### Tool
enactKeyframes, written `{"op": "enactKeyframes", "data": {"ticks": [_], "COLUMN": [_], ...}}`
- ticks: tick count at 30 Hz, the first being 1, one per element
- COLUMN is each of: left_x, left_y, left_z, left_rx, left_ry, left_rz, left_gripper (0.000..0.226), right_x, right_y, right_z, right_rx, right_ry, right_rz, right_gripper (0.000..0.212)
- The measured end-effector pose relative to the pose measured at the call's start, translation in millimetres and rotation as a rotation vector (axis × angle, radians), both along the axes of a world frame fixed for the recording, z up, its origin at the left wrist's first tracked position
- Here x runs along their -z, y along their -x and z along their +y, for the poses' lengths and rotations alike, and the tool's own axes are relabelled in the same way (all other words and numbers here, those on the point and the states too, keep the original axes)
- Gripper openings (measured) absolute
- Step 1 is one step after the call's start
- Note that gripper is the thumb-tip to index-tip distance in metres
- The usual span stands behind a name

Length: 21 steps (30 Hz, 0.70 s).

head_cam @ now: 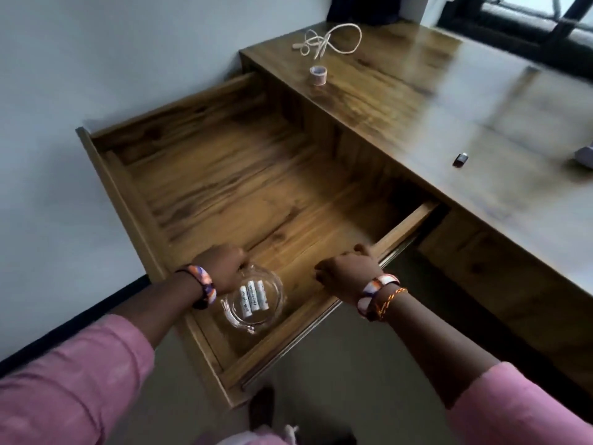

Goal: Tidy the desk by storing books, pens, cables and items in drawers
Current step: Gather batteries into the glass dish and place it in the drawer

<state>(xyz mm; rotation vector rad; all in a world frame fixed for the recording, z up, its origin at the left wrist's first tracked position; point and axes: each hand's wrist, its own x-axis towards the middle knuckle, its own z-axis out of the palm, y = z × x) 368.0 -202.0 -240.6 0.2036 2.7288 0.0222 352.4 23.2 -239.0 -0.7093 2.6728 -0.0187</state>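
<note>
Dark print runs lengthwise along the three white batteries lying side by side in the clear glass dish inside the open drawer, but the lettering is too small and blurred to read; no other writing, brand, number or sign can be made out anywhere else

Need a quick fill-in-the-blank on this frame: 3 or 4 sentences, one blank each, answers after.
1. The left hand holds a clear glass bowl inside the open ____.
2. The bowl contains three white ____.
3. The right hand grips the drawer's front ____.
4. On the desk top, a roll of tape sits beside a coiled white ____.

Answers: drawer; batteries; edge; cable
</note>
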Motion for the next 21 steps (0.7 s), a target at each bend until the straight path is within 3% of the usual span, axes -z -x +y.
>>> {"op": "enactKeyframes", "data": {"ticks": [10,16,18,21], "left_x": [18.9,6.0,-0.2,-21.9], "left_y": [12.9,20.6,26.4,38.4], "left_z": [-2.2,11.0,19.7,60.0], "left_rx": [0.221,0.206,0.186,0.163], "left_ry": [0.077,0.315,0.359,0.288], "left_rz": [-0.226,-0.433,-0.410,-0.212], "left_gripper": [0.022,0.028,0.033,0.036], "right_x": [-2.8,-17.8,-23.4,-35.1], "right_y": [-7.8,-21.4,-25.3,-28.1], "right_z": [1.9,19.7,32.5,61.7], "right_rx": [0.029,0.092,0.116,0.168], "right_ry": [0.003,0.129,0.144,0.171], "right_rz": [0.023,0.016,0.032,0.073], "right_gripper": [0.041,0.048,0.054,0.058]}}
